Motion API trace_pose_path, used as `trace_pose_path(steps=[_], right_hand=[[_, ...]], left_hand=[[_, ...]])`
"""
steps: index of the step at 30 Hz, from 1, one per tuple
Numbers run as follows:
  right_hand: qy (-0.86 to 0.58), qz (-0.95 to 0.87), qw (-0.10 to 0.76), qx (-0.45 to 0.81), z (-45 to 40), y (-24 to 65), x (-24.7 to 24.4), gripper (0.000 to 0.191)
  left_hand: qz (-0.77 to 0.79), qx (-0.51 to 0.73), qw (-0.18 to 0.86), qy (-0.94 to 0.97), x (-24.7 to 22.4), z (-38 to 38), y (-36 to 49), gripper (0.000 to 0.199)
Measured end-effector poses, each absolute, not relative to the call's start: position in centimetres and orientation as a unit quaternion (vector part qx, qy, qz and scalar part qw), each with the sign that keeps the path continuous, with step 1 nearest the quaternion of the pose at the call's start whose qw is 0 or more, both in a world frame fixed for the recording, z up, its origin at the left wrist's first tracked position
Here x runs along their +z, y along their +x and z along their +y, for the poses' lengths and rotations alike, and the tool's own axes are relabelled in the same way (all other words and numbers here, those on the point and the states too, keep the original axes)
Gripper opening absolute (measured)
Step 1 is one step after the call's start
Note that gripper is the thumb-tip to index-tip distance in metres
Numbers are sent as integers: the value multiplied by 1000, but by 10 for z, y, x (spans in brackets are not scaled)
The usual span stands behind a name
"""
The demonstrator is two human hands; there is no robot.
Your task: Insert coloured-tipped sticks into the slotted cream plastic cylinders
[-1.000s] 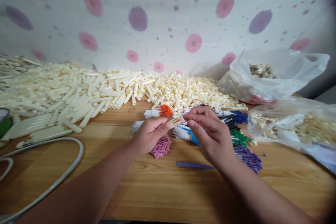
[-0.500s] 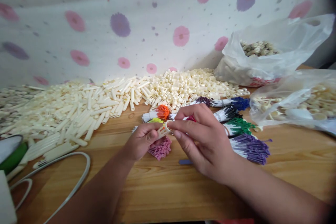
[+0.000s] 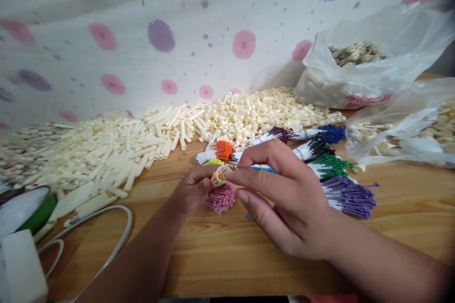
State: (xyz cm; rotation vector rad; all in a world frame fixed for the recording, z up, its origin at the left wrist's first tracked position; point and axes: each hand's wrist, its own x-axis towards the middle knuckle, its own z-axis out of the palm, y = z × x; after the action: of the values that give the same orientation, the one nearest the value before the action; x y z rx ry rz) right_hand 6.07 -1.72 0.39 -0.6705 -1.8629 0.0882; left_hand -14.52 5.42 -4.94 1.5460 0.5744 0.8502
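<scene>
A short cream plastic tube with slotted sides (image 3: 220, 176) sits pinched between the thumb and fingers of my left hand (image 3: 194, 188). Its round open end faces me and to the right, and small orange and yellow bits show inside. My right hand (image 3: 280, 196) is close by on the right, its index fingertip at the tube's rim and its thumb apart below. No held thing can be seen in its fingers. Just under the tube lies a bundle of pink-tipped white sticks (image 3: 222, 199); orange-tipped sticks (image 3: 223, 150) lie behind it.
Heaps of long cream tubes (image 3: 138, 137) and short slotted tubes (image 3: 249, 113) line the back. Purple (image 3: 350, 198), green (image 3: 330, 166) and blue (image 3: 330, 133) bundles lie right. Plastic bags (image 3: 355, 94) of parts stand back right. A white cable (image 3: 124, 218) loops at left.
The tube has turned so that its open end faces me more. My right thumb has dropped away from it while the index finger stays at the rim. The view has shifted slightly.
</scene>
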Motion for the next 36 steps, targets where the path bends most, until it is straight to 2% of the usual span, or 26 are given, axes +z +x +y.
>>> trace_pose_path(steps=[6, 13, 25, 31, 34, 36], right_hand=[[-296, -796, 527, 23, -17, 57, 1, 23], [-309, -803, 510, -10, -17, 57, 0, 20], [-318, -806, 499, -7, -14, 55, -2, 18], [-324, -774, 544, 11, -10, 64, -1, 22], [-365, -732, 576, -25, 3, 76, -5, 21], [-400, -723, 562, -45, 16, 86, -11, 17]], left_hand=[[209, 368, 615, 665, -48, 55, -144, 35], [235, 370, 606, 664, -49, 55, -145, 43], [229, 353, 599, 681, -47, 55, -144, 42], [234, 341, 621, 666, -54, 60, -148, 44], [221, 346, 631, 658, -55, 63, -148, 44], [209, 361, 634, 652, -53, 64, -147, 47]])
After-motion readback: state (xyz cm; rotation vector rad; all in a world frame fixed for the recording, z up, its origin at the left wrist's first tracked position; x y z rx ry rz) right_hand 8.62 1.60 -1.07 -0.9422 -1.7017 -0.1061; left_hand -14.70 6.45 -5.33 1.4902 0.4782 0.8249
